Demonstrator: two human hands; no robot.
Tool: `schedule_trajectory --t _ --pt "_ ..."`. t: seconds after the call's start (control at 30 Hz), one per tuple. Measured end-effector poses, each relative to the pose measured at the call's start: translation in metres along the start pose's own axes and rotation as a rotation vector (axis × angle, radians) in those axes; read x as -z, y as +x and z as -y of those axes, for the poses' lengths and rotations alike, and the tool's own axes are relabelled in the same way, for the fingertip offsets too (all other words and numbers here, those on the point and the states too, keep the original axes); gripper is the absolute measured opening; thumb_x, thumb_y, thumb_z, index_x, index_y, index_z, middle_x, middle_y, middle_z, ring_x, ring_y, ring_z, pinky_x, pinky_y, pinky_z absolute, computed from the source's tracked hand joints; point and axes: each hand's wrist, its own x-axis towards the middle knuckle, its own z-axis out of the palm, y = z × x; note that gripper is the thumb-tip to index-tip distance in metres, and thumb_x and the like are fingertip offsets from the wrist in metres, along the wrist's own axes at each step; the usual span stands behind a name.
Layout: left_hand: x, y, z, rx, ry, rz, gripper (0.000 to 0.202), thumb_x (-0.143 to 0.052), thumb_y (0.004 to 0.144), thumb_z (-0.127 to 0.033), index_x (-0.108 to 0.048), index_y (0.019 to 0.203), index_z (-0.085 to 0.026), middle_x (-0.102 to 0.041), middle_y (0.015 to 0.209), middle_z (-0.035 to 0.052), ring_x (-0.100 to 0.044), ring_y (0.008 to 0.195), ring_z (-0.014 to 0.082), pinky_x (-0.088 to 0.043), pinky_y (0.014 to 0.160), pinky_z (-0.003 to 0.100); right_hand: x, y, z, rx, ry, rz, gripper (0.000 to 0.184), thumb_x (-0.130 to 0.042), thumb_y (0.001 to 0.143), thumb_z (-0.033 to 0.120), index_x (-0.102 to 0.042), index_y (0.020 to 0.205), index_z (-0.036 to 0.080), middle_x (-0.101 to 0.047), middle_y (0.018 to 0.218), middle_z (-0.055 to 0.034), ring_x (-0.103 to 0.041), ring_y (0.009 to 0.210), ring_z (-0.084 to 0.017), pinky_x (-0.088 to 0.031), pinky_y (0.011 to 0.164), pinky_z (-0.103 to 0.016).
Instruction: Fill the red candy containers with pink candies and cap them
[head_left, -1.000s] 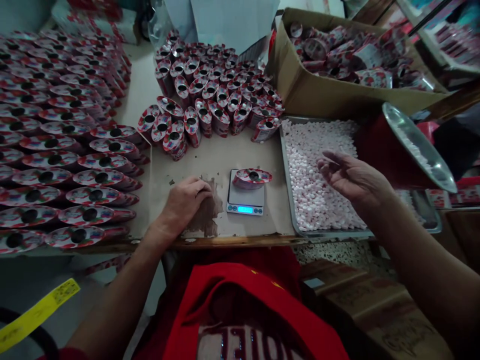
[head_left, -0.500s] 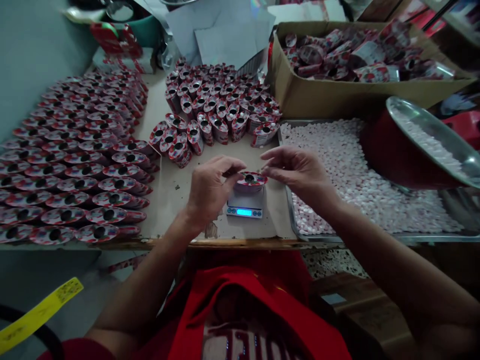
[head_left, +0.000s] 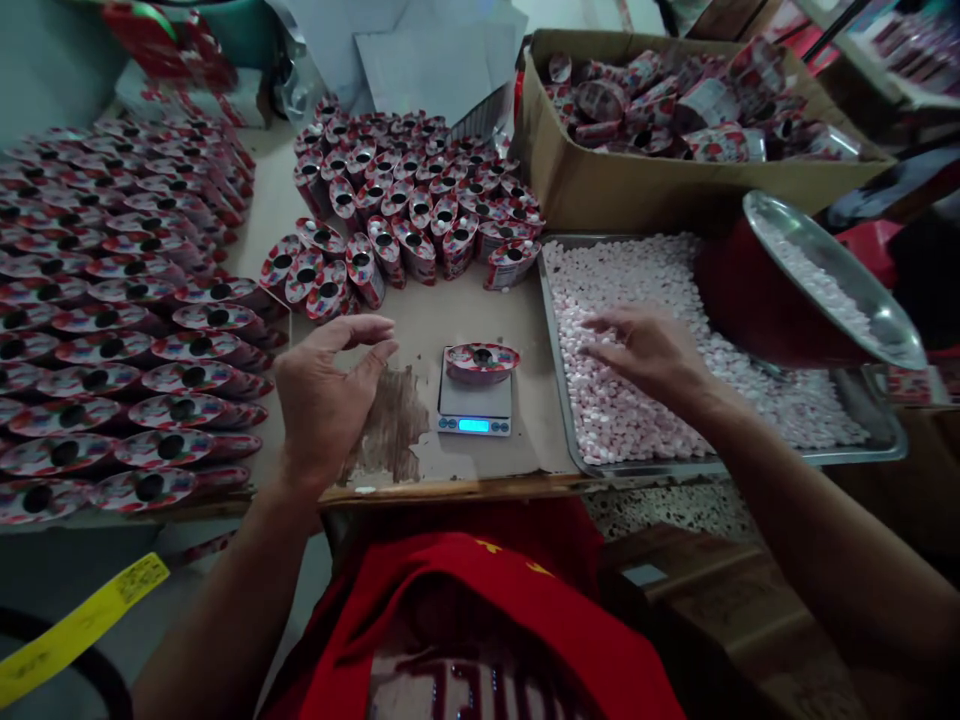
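Observation:
A red and white printed pack, oval with a dark round hole in its top, stands on a small digital scale with a lit blue display. Left of the scale, my left hand hovers over the table, thumb and fingers apart, holding nothing. My right hand is above the metal tray of small pale pink-white candy-like pieces. Its thumb and fingers are spread, with nothing visible between them. Whether its fingertips touch the pieces, I cannot tell.
Rows of similar packs fill the table's left side; a looser group stands at the back. A cardboard box holds more packs at the back right. A tilted red and steel bowl of pieces rests on the tray.
The pack stays on the scale while both hands have moved off it. My left hand has gone left, and my right hand has gone right over the tray. The view has shifted slightly.

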Motion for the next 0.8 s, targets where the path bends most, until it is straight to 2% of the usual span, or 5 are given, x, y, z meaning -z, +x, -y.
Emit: schedule_trajectory --t 0.13,0.23,0.47,0.63,0.8 --pt "0.002 0.001 -0.002 -0.049 -0.005 -0.027 0.011 -0.079 0.094 -0.022 -0.081 0.103 -0.027 -0.082 0.1 -0.0008 -0.077 0.096 0.0191 -0.06 0.097 0.036 0.003 -0.013 -0.015 0.101 -0.376 0.241 0.023 -0.064 0.095 0.027 -0.082 0.106 0.018 -0.078 0.097 -0.0126 -0.07 0.088 -0.026 -0.048 0.077 -0.034" --pt "0.003 0.0 -0.003 -0.132 0.059 -0.032 0.01 -0.078 0.095 -0.022 -0.08 0.105 -0.025 -0.083 0.103 -0.0002 -0.077 0.101 0.0197 -0.059 0.098 0.037 0.007 -0.017 -0.015 -0.026 -0.428 0.253 0.017 -0.066 0.089 0.025 -0.082 0.094 0.02 -0.078 0.083 -0.0086 -0.068 0.076 -0.023 -0.044 0.068 -0.032" --pt "0.016 -0.006 0.007 -0.092 0.098 0.055 0.012 -0.079 0.092 -0.019 -0.079 0.101 -0.026 -0.084 0.101 -0.0018 -0.079 0.096 0.0202 -0.06 0.094 0.034 0.026 -0.027 -0.012 -0.348 -0.012 -0.017 0.023 -0.077 0.076 0.041 -0.082 0.083 0.019 -0.076 0.07 -0.0044 -0.066 0.061 -0.02 -0.045 0.057 -0.03" --pt "0.016 -0.012 0.01 -0.063 0.048 0.123 0.015 -0.079 0.089 -0.018 -0.08 0.103 -0.023 -0.084 0.101 0.0013 -0.079 0.095 0.0216 -0.061 0.094 0.034 0.015 -0.023 0.001 -0.357 0.017 -0.105 0.018 -0.078 0.072 0.035 -0.082 0.079 0.019 -0.074 0.068 -0.004 -0.066 0.062 -0.019 -0.047 0.06 -0.031" --pt "0.011 -0.021 0.016 0.035 -0.013 0.214 0.017 -0.079 0.088 -0.019 -0.082 0.104 -0.025 -0.084 0.1 0.001 -0.079 0.093 0.0212 -0.061 0.092 0.032 0.006 -0.005 0.056 -0.236 0.372 -0.072 0.025 -0.083 0.077 0.042 -0.083 0.086 0.019 -0.075 0.072 -0.0044 -0.061 0.059 -0.016 -0.046 0.055 -0.028"
